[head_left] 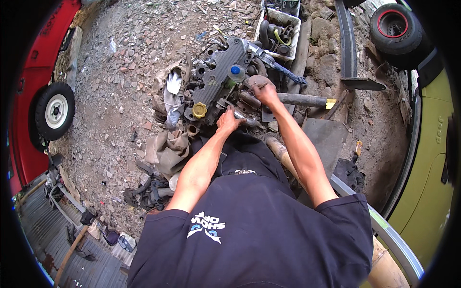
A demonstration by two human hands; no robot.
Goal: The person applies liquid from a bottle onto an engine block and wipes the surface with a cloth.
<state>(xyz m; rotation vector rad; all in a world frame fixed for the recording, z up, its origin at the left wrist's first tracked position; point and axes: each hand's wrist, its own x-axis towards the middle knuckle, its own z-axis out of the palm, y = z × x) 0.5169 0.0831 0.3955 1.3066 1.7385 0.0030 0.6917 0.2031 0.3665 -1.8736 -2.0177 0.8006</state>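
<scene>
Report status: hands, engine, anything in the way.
Left hand, right hand both at engine, grip unclear. Engine's yellow cap on. Blue-capped container near right hand, possibly in the way.

Worn on the head, left of a side-by-side pair; facing steeply down, close over the black short-sleeved shirt (269, 225) at six o'clock, farther from the dark-grey ribbed engine (218, 72) toward twelve; spread fisheye-wide from red vehicle (25, 110) at nine to olive-green vehicle (434, 149) at three.

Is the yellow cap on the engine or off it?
It looks on: the yellow cap sits at the near end of the ribbed grey cover. Whether it's tightened, I cannot tell.
</scene>
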